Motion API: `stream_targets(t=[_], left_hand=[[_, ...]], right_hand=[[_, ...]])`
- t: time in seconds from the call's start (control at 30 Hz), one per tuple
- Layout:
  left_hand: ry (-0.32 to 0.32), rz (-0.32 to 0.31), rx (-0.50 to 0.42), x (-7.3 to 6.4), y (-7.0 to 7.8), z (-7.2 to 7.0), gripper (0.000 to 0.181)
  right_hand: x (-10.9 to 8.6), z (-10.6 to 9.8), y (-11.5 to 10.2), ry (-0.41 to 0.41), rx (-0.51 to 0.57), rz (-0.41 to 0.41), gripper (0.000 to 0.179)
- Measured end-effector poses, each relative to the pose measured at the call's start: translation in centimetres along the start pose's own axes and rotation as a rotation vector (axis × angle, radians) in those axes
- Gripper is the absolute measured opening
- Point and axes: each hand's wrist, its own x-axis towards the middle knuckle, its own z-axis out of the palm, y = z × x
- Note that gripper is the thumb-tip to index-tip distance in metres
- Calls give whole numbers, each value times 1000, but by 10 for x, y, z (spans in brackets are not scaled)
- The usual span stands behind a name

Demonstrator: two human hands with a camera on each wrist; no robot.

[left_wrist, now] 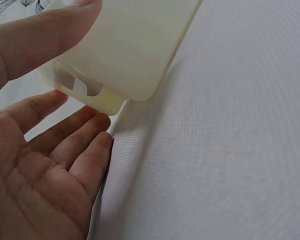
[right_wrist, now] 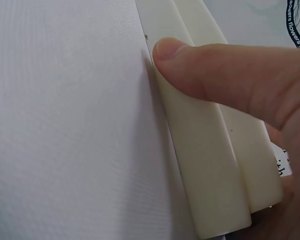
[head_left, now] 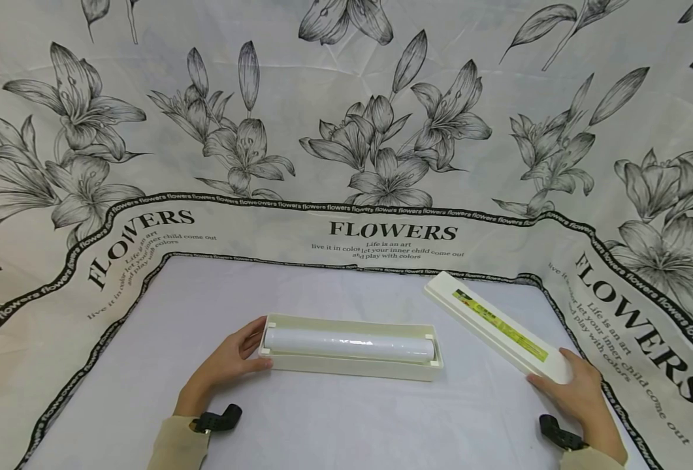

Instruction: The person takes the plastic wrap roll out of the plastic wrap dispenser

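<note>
Your left hand comes in from the lower left, the forearm angled up toward the left end of the open pale box. It pinches that end: your thumb lies along the front wall at the corner, while your other fingers reach round the end wall, the palm standing away from it in the left wrist view. The box is near the middle of the tabletop, long side toward you, with a white roll lying lengthwise inside.

Your right hand is well apart, at the lower right, wrist bent inward. It pinches the near end of the long lid, thumb across the near edge and fingers round the far side. The lid slants up and left to the right of the box, its yellow-green label facing up; you cannot tell whether its held end touches the tabletop
</note>
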Motion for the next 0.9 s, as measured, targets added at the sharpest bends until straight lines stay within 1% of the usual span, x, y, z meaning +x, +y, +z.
stream_targets(t=[0.13, 0.27, 0.43, 0.53, 0.7, 0.8, 0.9], left_hand=[[-2, 1, -1, 0, 1, 0, 96], [-2, -8, 0, 0, 1, 0, 96], [0, -19, 9, -1, 2, 0, 96], [1, -21, 12, -1, 2, 0, 97], [2, -26, 17, 0, 2, 0, 97], [2, -27, 30, 0, 2, 0, 98], [7, -8, 39, 1, 2, 0, 97]], right_hand=[[-2, 0, -1, 9, 4, 5, 115], [-2, -2, -3, -17, 5, 38, 116], [0, -10, -12, -40, 8, 66, 117], [-1, -15, -19, -34, 15, 46, 114], [-5, -22, -34, 6, 8, -33, 109], [-8, -22, -46, 37, 5, -90, 107], [-11, -20, -62, 68, 19, -171, 104]])
